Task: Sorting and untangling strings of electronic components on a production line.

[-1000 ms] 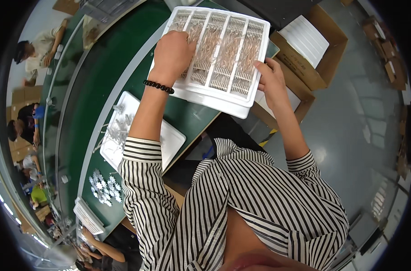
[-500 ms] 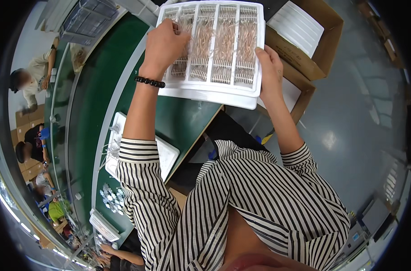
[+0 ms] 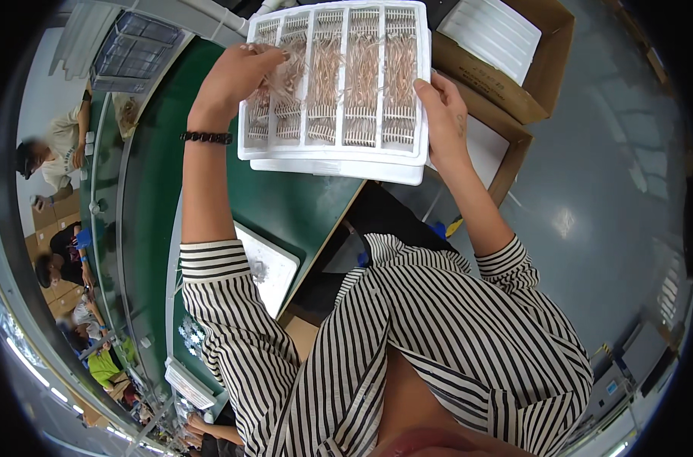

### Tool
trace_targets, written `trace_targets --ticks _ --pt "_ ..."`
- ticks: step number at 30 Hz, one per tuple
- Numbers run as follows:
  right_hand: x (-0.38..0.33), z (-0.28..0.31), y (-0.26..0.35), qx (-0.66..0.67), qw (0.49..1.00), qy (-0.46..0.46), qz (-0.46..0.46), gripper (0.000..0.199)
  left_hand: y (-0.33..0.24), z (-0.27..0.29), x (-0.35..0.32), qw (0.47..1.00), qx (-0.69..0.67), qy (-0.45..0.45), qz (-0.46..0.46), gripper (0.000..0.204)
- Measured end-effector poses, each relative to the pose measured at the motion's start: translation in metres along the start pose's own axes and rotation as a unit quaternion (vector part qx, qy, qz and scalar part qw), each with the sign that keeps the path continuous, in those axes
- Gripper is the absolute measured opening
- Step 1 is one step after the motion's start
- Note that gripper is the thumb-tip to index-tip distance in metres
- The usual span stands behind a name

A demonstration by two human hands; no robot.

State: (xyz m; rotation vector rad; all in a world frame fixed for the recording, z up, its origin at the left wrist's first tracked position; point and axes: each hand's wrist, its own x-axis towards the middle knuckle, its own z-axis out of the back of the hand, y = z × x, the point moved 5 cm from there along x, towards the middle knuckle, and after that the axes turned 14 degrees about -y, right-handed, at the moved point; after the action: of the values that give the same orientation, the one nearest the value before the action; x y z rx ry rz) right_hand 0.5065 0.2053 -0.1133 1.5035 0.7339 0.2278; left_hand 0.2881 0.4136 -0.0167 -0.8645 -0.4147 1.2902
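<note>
A white foam tray (image 3: 339, 152) is held up in front of me, split by ribs into several long columns. Each column holds rows of fine copper-coloured wire parts (image 3: 361, 72) with pale comb-like ends. My left hand (image 3: 236, 80), wearing a dark bead bracelet (image 3: 206, 138), reaches over the tray's left side. Its fingers are closed at a loose bundle of the wire parts (image 3: 287, 80); the fingertips are partly hidden. With the thumb on top, my right hand (image 3: 444, 118) grips the tray's right edge. Another white tray (image 3: 339, 169) lies directly underneath.
Below the trays lies a green table (image 3: 285, 206) with another white tray (image 3: 274, 266) and small pale parts (image 3: 192, 335). Open cardboard boxes (image 3: 506, 95) stand at the right, one holding white foam trays (image 3: 491, 38). Co-workers (image 3: 61, 137) sit beyond the line at the left.
My left hand has shifted left across the tray, showing more of the left columns, and loose wire parts now lift at its fingers. In the picture, the trays sit slightly further left.
</note>
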Motion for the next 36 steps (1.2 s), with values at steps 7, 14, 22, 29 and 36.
trace_targets --ticks 7,14,22,29,36 --pt "0.0 0.0 0.002 -0.012 1.0 0.011 -0.009 0.061 -0.014 -0.004 -0.014 0.999 0.021 -0.033 0.028 0.025" --pt "-0.003 -0.005 0.0 -0.001 1.0 0.007 -0.018 0.06 -0.025 0.045 -0.028 0.963 -0.194 -0.174 -0.071 0.028" --pt "0.01 0.022 0.01 0.008 0.997 -0.066 0.024 0.055 -0.017 0.061 -0.074 0.921 -0.264 -0.279 -0.063 0.031" --pt "-0.06 -0.016 0.077 -0.131 0.939 0.022 0.316 0.059 0.036 0.103 -0.154 0.883 -0.349 -0.307 0.061 0.031" --pt "-0.198 -0.136 0.028 0.089 0.825 0.508 -0.23 0.042 0.036 0.087 -0.242 0.868 -0.368 -0.331 0.042 0.028"
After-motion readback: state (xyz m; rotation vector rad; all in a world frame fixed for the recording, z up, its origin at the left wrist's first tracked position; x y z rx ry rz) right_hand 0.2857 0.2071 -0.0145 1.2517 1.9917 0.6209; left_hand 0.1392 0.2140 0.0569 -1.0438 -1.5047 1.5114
